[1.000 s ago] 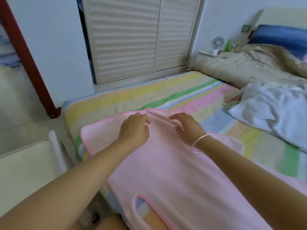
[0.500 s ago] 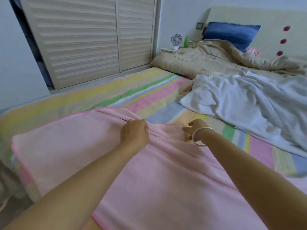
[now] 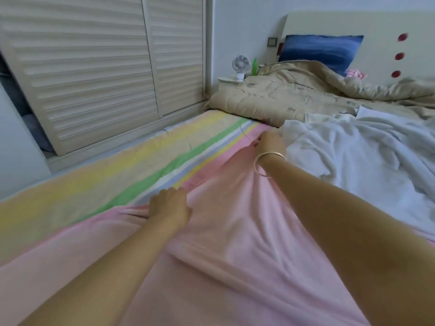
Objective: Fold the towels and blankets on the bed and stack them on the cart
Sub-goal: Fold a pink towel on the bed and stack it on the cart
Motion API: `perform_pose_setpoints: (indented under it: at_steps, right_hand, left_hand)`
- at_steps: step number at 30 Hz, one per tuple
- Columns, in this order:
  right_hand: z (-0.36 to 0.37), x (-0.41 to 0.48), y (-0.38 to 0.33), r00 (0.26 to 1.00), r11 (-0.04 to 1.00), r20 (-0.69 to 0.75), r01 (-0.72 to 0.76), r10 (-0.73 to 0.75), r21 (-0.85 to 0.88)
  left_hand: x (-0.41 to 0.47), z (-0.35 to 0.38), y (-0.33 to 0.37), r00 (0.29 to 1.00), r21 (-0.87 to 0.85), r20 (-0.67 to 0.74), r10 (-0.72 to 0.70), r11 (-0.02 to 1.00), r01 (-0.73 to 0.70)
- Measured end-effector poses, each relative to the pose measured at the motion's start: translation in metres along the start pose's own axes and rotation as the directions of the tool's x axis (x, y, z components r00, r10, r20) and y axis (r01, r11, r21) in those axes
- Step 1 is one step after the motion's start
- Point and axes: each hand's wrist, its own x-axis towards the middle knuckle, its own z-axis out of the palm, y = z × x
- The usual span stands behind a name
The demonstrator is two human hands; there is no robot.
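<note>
Two bare forearms without sleeves, thin gold-coloured bangle [image 3: 268, 164] round the right wrist, no rings seen

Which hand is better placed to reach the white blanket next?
Right, probably. The right hand pinches the pink towel just beside the white blanket; the left hand grips the towel farther from it.

Towel [image 3: 235, 255] on bed [image 3: 94, 184]; blanket [image 3: 364, 156] to its right, quilt [image 3: 282, 97] behind.

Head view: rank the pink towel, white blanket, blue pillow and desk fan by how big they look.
1. pink towel, though it lies nearest the camera.
2. white blanket, cut off at the frame edge, so its true rank against the towel is unsure.
3. blue pillow.
4. desk fan.
</note>
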Motion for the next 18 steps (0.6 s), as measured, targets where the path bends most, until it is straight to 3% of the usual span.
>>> perform_pose_setpoints:
  at_steps: [6, 14, 18]
  right_hand:
    - [0.046, 0.081, -0.07, 0.982, 0.987, -0.135, 0.144, -0.133, 0.071]
    - [0.171, 0.117, -0.069, 0.981, 0.969, -0.057, 0.194, -0.187, 0.155]
    - [0.21, 0.128, -0.054, 0.981, 0.96, -0.015, 0.194, -0.195, 0.205]
  left_hand:
    - [0.066, 0.013, -0.036, 0.975, -0.158, -0.16, -0.156, 0.979, 0.131]
    - [0.125, 0.057, -0.066, 0.932, -0.056, -0.335, -0.137, 0.991, 0.125]
    - [0.134, 0.069, -0.074, 0.897, -0.246, -0.372, -0.238, 0.957, 0.152]
